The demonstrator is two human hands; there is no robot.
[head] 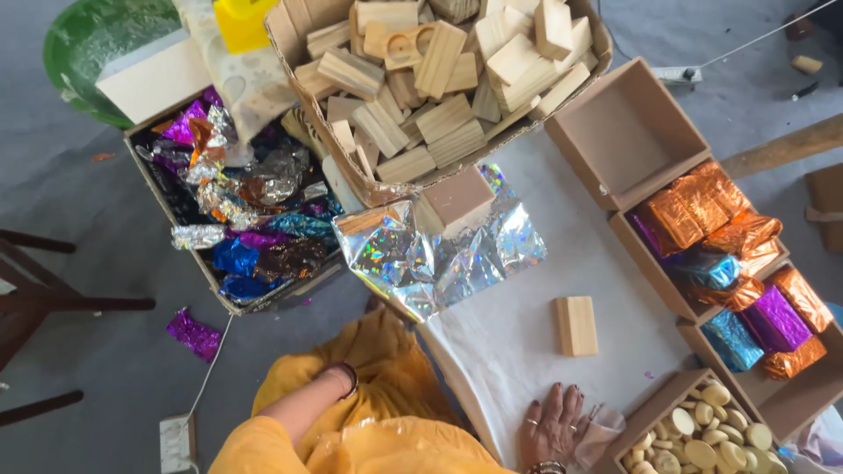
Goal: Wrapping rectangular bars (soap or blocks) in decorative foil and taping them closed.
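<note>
Right hand (pixel 555 427) lay flat, fingers spread, on white surface (pixel 518 342) near wooden block (pixel 576 326); left hand (pixel 338 379) was tucked into yellow cloth, grip indiscernible; holographic foil sheet (pixel 439 254) was beyond.

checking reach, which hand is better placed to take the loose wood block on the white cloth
Probably right. The right hand lies flat and empty on the white cloth just below the wood block, nothing between. The left arm ends in the yellow garment, its hand hidden, farther off.
</note>
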